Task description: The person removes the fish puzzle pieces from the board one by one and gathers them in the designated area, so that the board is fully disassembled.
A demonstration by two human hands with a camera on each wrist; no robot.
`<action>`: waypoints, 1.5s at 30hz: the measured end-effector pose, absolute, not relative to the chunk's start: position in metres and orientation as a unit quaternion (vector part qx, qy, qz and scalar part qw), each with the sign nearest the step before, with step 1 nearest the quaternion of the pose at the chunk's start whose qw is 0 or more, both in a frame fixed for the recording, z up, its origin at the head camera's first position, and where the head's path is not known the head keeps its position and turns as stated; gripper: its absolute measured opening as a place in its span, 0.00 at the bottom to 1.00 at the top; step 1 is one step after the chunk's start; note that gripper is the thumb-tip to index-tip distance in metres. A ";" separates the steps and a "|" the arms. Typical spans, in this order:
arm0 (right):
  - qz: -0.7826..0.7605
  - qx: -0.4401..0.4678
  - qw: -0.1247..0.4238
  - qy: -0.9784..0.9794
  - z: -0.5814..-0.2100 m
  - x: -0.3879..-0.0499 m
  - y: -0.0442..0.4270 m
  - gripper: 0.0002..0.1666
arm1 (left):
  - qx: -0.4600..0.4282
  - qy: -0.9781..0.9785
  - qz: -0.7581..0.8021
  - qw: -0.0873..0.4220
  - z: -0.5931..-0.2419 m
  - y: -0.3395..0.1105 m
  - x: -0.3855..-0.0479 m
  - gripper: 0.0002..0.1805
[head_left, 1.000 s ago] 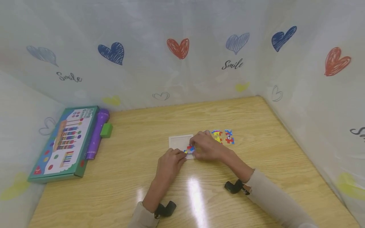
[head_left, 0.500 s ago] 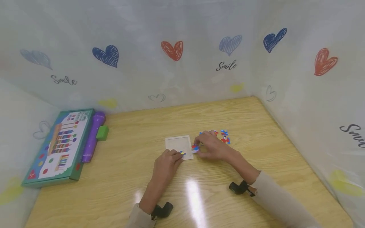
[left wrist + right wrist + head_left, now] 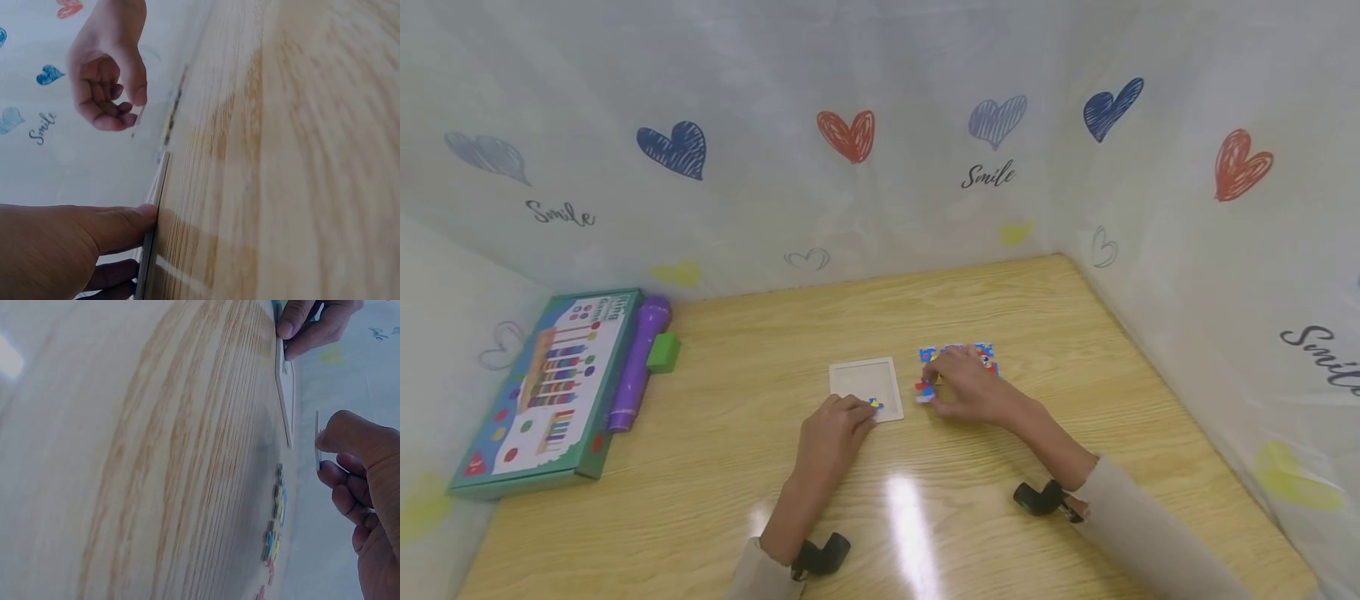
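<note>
My left hand [image 3: 833, 433] is at the near left corner of a pale square puzzle tray [image 3: 897, 392]. In the left wrist view its thumb [image 3: 140, 217] lies against the tray's edge, with other fingers farther along, so it grips the rim. A small yellow and blue puzzle piece [image 3: 876, 403] lies inside the tray at those fingertips. To the right, my right hand [image 3: 970, 387] pinches a red, blue and pale puzzle piece [image 3: 925, 395] between thumb and fingers. The right wrist view shows this piece [image 3: 317, 440] edge-on, raised off the table. Several colourful puzzle pieces [image 3: 928, 353] lie beyond and partly behind that hand.
On the left of the wooden table [image 3: 760, 350] lies a green-edged game box [image 3: 550, 392]. A purple toy microphone [image 3: 638, 367] and a green block [image 3: 663, 353] sit beside it. White curtains with printed hearts [image 3: 846, 136] enclose the back and sides.
My right hand has drawn the red and blue puzzle piece out of the tray and moved it right, towards the other pieces. My left hand stays at the tray corner. The head view has shifted slightly.
</note>
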State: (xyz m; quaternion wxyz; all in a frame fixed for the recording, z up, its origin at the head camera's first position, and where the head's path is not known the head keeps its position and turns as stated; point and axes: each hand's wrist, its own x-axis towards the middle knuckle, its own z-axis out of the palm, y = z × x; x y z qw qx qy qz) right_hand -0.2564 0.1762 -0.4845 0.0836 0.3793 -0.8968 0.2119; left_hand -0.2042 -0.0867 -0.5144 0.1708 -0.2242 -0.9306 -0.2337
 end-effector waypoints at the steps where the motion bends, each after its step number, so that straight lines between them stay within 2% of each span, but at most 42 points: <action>1: 0.213 0.379 0.086 -0.896 -0.485 -0.256 0.178 0.12 | -0.224 -0.931 -0.233 0.172 -0.515 -0.087 -0.204 0.07; 6: 0.220 0.373 0.093 -0.897 -0.488 -0.255 0.185 0.12 | -0.224 -0.931 -0.232 0.173 -0.515 -0.086 -0.204 0.07; 25: 0.214 0.346 0.065 -0.911 -0.491 -0.250 0.211 0.13 | -0.227 -0.928 -0.241 0.169 -0.515 -0.087 -0.205 0.08; 45: 0.210 0.315 0.073 -0.922 -0.493 -0.239 0.240 0.13 | -0.226 -0.929 -0.242 0.165 -0.516 -0.088 -0.205 0.08</action>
